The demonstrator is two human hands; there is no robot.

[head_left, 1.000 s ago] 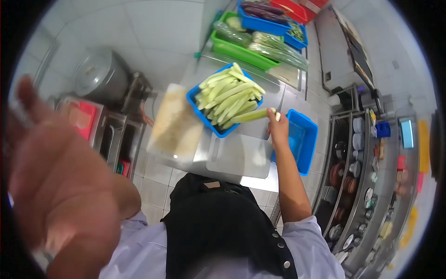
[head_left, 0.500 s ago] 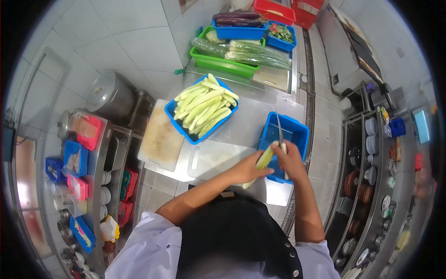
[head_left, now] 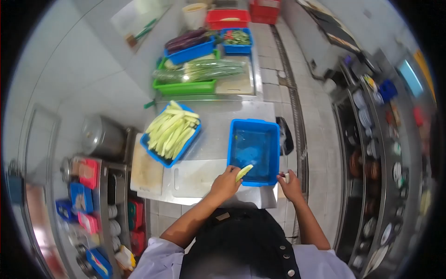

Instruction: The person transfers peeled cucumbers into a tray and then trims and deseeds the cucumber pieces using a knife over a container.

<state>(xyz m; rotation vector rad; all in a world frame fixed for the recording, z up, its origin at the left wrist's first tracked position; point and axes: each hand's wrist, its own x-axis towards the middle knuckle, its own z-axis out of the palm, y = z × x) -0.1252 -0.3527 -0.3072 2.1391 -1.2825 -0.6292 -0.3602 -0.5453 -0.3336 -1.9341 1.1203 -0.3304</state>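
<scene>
My left hand (head_left: 226, 187) is closed on a pale green cucumber piece (head_left: 244, 172), held over the near left corner of a blue tub (head_left: 254, 122). At the tub's near right corner, my right hand (head_left: 291, 187) is wrapped around the white handle of a knife (head_left: 287, 177); its blade cannot be made out. The tub has a wet-looking bottom with small green bits. To the left stands a blue basket (head_left: 173, 163) heaped with long cucumber pieces (head_left: 171, 130). A white cutting board (head_left: 195, 179) lies between basket and my left forearm.
A worn cutting board (head_left: 146, 169) lies at the table's left. Farther back are a green crate (head_left: 186, 88) of wrapped vegetables, a blue bin of eggplants (head_left: 186, 42) and a red tray (head_left: 227, 19). A black bag (head_left: 285, 135) is right of the tub. Shelves flank both sides.
My hands have moved apart: the left holds the cucumber piece at the tub's left, the right has carried the knife to its right. The view has shifted, so the table things appear farther left.
</scene>
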